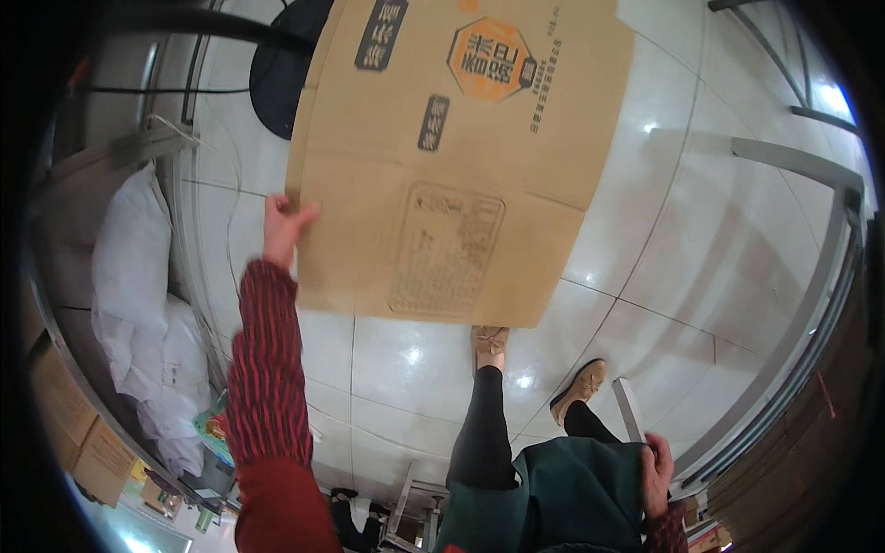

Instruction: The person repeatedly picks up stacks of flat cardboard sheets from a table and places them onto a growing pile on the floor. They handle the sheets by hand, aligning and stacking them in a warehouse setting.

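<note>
A large flattened cardboard box (359, 228), printed with dark and orange panels that bear writing, spreads out before me over the tiled floor. My left hand (285, 225) pinches its left edge, thumb on the upper face and fingers at the rim. Its near edge reaches my left shoe (489, 340). Low on the right, my right hand (657, 473) is beside my dark green apron (581, 477), close to the end of a pale bar (628, 408). Whether its fingers hold the bar or the cloth is hidden.
White sacks (135, 269) lie along the left behind a metal frame. A black round base (276, 83) stands beyond the cardboard's left edge. A grey metal frame (781, 155) curves down the right side. A thin cord (231, 235) trails across the floor tiles (664, 263).
</note>
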A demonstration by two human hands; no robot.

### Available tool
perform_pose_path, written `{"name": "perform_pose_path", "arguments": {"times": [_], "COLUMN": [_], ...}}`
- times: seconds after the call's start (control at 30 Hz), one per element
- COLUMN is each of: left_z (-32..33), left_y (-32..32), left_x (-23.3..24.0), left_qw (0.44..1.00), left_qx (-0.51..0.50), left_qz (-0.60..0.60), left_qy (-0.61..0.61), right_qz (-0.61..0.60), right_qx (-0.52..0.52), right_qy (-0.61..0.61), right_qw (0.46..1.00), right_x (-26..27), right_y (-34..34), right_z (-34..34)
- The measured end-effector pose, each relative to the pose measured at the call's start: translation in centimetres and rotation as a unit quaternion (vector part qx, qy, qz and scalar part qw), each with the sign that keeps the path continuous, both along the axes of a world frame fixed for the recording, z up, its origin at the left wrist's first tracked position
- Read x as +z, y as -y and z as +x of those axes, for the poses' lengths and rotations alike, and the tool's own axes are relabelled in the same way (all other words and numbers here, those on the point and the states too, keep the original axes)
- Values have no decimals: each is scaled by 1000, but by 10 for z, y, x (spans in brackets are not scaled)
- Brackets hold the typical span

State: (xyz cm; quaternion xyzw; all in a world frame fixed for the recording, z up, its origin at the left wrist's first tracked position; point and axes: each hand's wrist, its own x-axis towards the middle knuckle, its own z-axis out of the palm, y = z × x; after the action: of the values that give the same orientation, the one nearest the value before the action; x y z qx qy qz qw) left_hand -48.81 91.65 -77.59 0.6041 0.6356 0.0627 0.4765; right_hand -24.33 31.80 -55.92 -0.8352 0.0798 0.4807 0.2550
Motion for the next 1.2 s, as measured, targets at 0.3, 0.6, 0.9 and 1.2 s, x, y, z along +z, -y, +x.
{"name": "perform_pose_path", "arguments": {"times": [0.3,0.6,0.9,1.2], "left_z": [109,226,206,203], "left_y": [304,422,322,246], "left_x": [225,285,248,199], "left_qw": [977,965,966,969], "left_qx": [-138,-168,-228,1], "left_qz": [152,-57,70,-131], "left_qy": [-52,193,-100,208], "right_qz": [365,252,187,180], "right_qx": [38,105,82,60], "right_qy": [-33,192,319,304], "right_qw": [930,942,925,933], "right_x": [14,37,31,24], "right_y": [-206,-139,-48,-28], "right_z": [-5,103,225,243]}}
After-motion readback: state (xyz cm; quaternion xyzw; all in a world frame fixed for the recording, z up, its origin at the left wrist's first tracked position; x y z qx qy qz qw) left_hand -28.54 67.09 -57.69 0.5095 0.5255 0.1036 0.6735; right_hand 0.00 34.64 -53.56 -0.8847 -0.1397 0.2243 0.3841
